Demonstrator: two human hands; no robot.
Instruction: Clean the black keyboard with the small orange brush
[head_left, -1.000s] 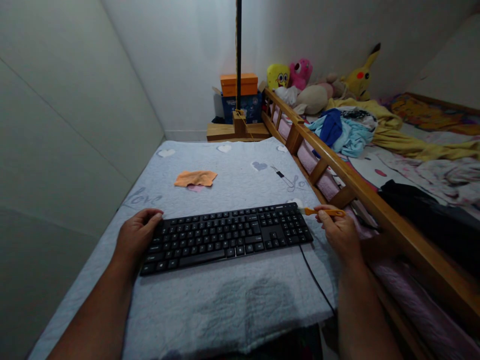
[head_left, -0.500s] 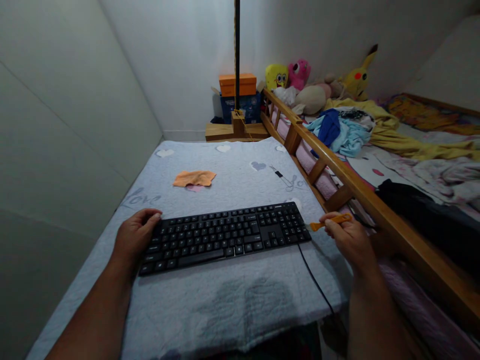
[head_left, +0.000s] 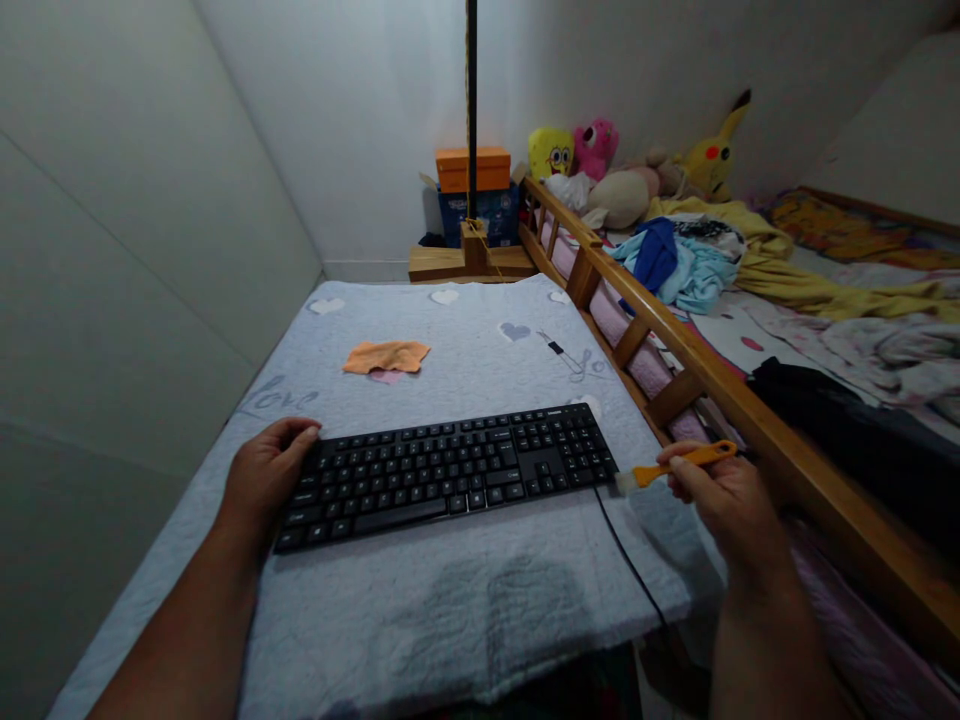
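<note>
A black keyboard (head_left: pixel 442 470) lies slightly slanted on the cloth-covered table, letters side up, its cable (head_left: pixel 630 560) running off the near edge. At its left end my left hand (head_left: pixel 274 465) grips the side, thumb on top and the fingers mostly hidden. My right hand (head_left: pixel 712 490) pinches the orange handle of a small brush (head_left: pixel 649 474). The pale bristles are by the keyboard's near right corner; whether they touch it I cannot tell. Farther back lie an orange cloth (head_left: pixel 386 356) and a thin wire tool with a black middle (head_left: pixel 556 348).
A wooden bed rail (head_left: pixel 675 340) runs along the table's right side, with clothes (head_left: pixel 682 262) and plush toys (head_left: pixel 551 152) beyond it. At the back, an orange box (head_left: pixel 472 169) sits behind a black pole (head_left: pixel 472 100) on a wooden base. A wall borders the left.
My right hand has moved right and toward me with the brush, whose bristles went from the keyboard's right edge to its near right corner. My left hand stays on the keyboard.
</note>
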